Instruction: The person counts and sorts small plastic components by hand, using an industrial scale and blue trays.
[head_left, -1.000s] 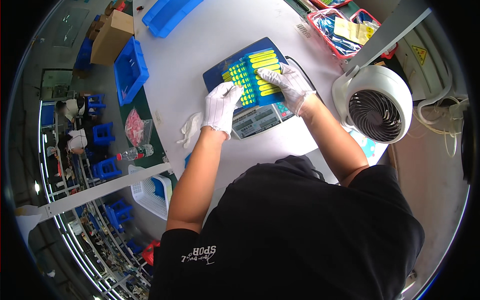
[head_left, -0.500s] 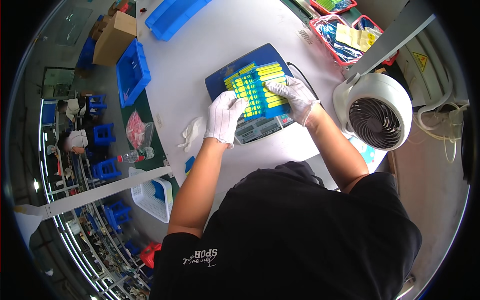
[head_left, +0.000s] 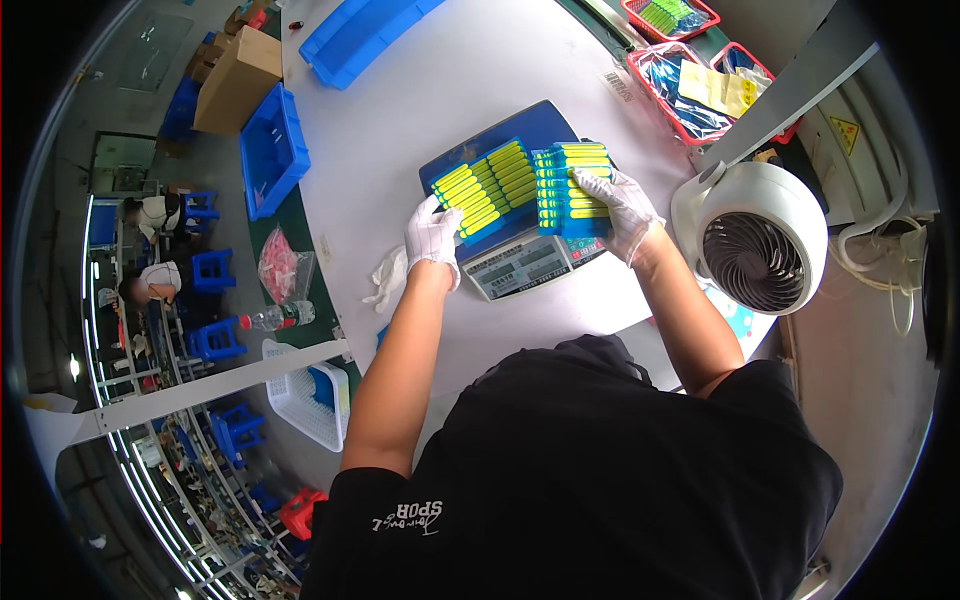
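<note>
Both my hands wear white gloves with thin stripes. My left hand [head_left: 433, 236] grips the lower left edge of a blue sheet with rows of yellow strips [head_left: 487, 188], its fingers closed at that edge. My right hand [head_left: 622, 208] has closed on the right side of a second blue-and-yellow strip sheet [head_left: 560, 190], thumb on top. A narrow gap parts the two sheets. Both are over the dark blue platform of a weighing scale [head_left: 500, 130], whose grey display panel [head_left: 530, 270] faces me. Whether the left sheet rests on the platform I cannot tell.
A white fan [head_left: 755, 240] stands at the right. Red baskets [head_left: 690, 95] with bagged items sit at the far right. Blue trays [head_left: 365, 40] lie at the far left, and a crumpled white glove [head_left: 386, 278] near my left hand. A plastic bottle [head_left: 278, 316] lies further left.
My hands have moved apart, my right one slightly rightward. The blue-and-yellow sheets, overlapping before, are now separated, one in each hand. More of the scale's display panel shows.
</note>
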